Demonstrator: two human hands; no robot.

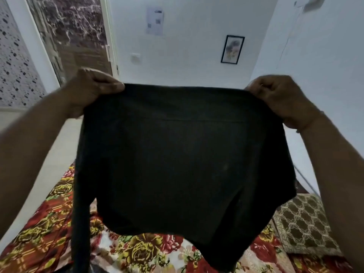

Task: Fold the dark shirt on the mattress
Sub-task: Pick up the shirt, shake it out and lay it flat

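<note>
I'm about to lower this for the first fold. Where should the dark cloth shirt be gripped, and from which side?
Probably keep it by the two top corners of the dark cloth shirt, pinched from the outer sides, as the left hand and right hand do now. The top edge is stretched straight between them and the body hangs flat, so it should lay evenly onto the floral mattress cover. One sleeve dangles at left.

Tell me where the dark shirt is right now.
In the head view, the dark shirt hangs centre frame above the floral mattress, gripped by the left hand and right hand.
</note>
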